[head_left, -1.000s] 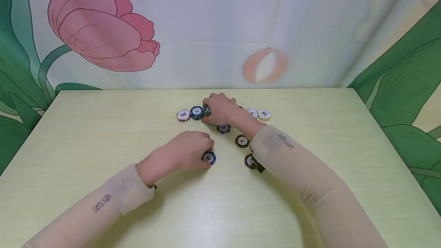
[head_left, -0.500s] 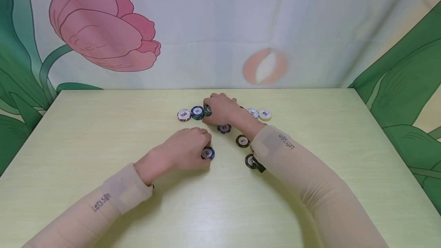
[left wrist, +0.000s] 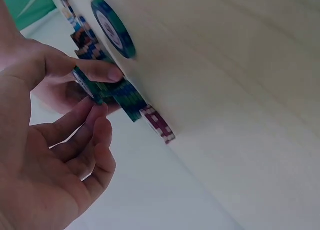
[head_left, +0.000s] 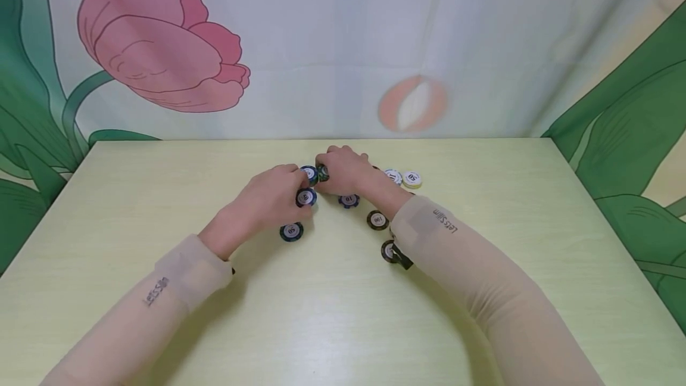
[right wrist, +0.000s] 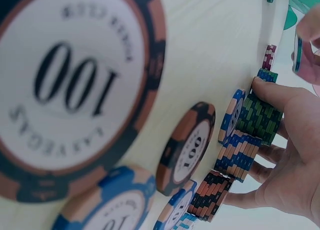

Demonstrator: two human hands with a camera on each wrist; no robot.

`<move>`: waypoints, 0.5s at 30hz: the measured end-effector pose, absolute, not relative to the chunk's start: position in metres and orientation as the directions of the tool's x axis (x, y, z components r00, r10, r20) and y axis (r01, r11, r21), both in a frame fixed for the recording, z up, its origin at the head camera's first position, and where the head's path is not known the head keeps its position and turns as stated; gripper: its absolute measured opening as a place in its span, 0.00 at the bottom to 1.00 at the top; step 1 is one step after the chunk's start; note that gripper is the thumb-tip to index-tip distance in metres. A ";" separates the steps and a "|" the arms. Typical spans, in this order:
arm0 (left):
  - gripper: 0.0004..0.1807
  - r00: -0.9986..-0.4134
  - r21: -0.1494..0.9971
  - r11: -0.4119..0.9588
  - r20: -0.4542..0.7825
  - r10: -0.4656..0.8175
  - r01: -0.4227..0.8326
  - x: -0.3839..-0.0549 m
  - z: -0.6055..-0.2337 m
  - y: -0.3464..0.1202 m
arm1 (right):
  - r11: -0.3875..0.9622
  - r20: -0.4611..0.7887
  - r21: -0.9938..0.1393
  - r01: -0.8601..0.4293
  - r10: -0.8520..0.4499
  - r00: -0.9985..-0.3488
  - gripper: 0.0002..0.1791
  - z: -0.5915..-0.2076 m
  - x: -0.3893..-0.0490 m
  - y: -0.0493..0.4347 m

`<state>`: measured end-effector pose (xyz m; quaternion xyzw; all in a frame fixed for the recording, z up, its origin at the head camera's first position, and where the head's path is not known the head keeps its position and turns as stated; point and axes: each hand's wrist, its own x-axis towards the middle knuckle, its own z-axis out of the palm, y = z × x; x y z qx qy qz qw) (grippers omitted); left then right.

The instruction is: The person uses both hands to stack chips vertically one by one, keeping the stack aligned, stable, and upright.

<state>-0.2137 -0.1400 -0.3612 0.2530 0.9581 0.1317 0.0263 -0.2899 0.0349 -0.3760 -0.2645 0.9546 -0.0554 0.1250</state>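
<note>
My left hand pinches a blue-rimmed poker chip between thumb and fingers, close in front of a short stack of blue-green chips. Just behind this wrist, another blue-rimmed chip marked 50 lies flat on the table. My right hand curls around a taller stack of green chips, thumb on its near side and fingers behind the row. Blue-and-tan and black-and-brown stacks stand beside it, within the spread of those fingers.
White-faced chips and a yellow-edged 50 chip sit right of the right hand. Loose chips lie nearer me: a blue 10 and a black-and-brown 100. A purple-and-white stack ends the row at left. A printed curtain hangs behind.
My left hand has moved away from me and slightly left with its chip, up to the stacks. The loose 50 chip is now uncovered, and the purple-and-white stack is hidden in the head view.
</note>
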 end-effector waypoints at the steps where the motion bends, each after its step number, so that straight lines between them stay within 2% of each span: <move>1: 0.15 -0.877 0.272 0.842 0.024 0.479 0.467 -0.216 -0.362 -0.141 | 0.854 -0.209 -0.169 -0.492 -0.519 -0.829 0.27 -0.376 -0.290 0.035; 7: 0.16 -0.910 0.320 0.856 0.051 0.411 0.405 -0.234 -0.365 -0.145 | 0.853 -0.204 -0.168 -0.494 -0.521 -0.829 0.27 -0.377 -0.290 0.036; 15: 0.17 -0.928 0.335 0.871 0.027 0.372 0.359 -0.246 -0.366 -0.143 | 0.848 -0.206 -0.167 -0.503 -0.529 -0.823 0.26 -0.377 -0.291 0.036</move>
